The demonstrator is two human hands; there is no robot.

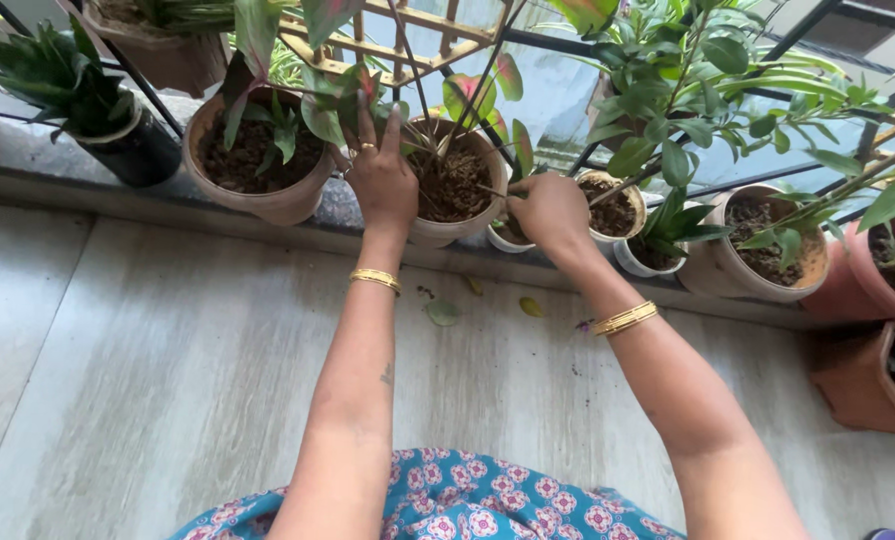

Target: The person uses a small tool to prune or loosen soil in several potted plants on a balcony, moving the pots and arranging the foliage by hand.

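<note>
Two bare hands are on one round beige clay pot of dark soil [458, 215] at upper centre of the frame; it sits on the grey stone ledge [88, 185] along the railing. We see our left hand [380, 178] at the pot's left rim, fingers spread and pointing up among the red-green leaves [333, 110], not clamped on anything we can make out. Our right hand [548, 210] is at the pot's right rim, fingers curled together round a thin stem or twig [488, 190]; what exactly the grip closes on is too small to tell. Both wrists carry gold bangles [376, 279].

Around it:
- wider terracotta pot with a red-leaved plant [258, 165], just left of the held pot, touching or nearly so
- black pot with a spiky green plant [133, 150], upper left
- small white pots [618, 225] just right of the right hand
- beige pot with leafy green shrub [768, 260] and pinkish pots [893, 270], right edge
- wooden trellis [408, 45] behind the pots, top centre
- a few fallen leaves [443, 313] on the pale tiled floor [148, 380] below the ledge, between our forearms
- blue floral fabric [468, 500], bottom centre
</note>
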